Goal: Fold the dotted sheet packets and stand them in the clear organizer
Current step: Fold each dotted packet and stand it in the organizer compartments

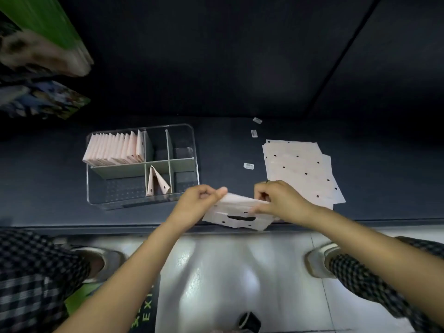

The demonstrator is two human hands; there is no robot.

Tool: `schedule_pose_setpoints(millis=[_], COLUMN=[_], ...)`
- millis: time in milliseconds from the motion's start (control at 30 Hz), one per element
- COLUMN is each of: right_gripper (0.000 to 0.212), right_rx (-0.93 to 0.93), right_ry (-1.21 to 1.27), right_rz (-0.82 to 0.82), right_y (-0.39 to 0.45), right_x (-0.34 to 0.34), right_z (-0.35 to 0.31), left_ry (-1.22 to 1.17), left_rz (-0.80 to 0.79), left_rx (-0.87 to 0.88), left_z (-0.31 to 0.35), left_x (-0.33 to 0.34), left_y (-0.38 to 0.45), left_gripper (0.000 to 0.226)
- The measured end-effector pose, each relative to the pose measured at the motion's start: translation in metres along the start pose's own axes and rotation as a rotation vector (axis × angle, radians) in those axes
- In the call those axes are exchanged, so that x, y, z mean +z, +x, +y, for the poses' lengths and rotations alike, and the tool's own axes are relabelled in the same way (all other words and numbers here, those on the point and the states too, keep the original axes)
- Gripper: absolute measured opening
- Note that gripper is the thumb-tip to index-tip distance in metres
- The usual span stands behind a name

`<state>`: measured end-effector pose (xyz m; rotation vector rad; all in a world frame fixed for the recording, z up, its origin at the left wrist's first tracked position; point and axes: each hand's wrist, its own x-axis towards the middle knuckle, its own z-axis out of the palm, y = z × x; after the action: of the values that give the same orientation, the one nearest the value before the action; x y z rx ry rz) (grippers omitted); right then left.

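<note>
Packet [236,213] hangs over the table [216,145] edge at six o'clock, pinched by left hand [200,200] and right hand [278,200]; loose grip might skew the fold; organizer [144,200] waits at nine o'clock.

The sheet packet [236,213] is pale pink with small black dots, like the flat stack [301,168]. The organizer [95,188] is clear, with grey-green dividers (pink folded packets [113,149] inside). The table [216,150] is dark navy, and the trousers [36,272] are black-and-white check.
</note>
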<state>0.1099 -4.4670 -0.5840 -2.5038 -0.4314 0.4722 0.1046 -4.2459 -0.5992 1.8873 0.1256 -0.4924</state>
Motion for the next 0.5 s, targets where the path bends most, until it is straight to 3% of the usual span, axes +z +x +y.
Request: schedule_pose_setpoints(millis=[100,167,267,333,433,500], right_gripper=[0.027,0.024,0.028,0.03,0.023,0.021], right_rx=[-0.216,-0.344,-0.447,-0.525,-0.577,-0.44], right_ry=[-0.379,-0.565,-0.714,-0.784,-0.832,-0.725], right_rz=[0.249,0.399,0.581,0.683,0.656,0.444], right_y=[-0.005,-0.007,-0.004,-0.003,-0.002,0.0], right_x=[0.001,0.003,0.0,-0.003,0.001,0.011], right_z=[-0.01,-0.014,-0.01,-0.003,0.011,0.024], left_ry=[-0.167,-0.123,0.039,-0.072,-0.346,-0.29], left_rz=[0.001,-0.014,0.105,0.116,0.092,0.137], left_rx=[0.084,0.175,0.17,0.033,-0.045,0.021], left_z=[0.017,0.023,0.019,0.013,0.008,0.005], left_x=[0.0,0.003,0.009,0.009,0.015,0.02], left_y=[0.002,0.004,0.012,0.017,0.024,0.026], left_gripper=[0.009,0.006,0.02,0.035,0.031,0.018])
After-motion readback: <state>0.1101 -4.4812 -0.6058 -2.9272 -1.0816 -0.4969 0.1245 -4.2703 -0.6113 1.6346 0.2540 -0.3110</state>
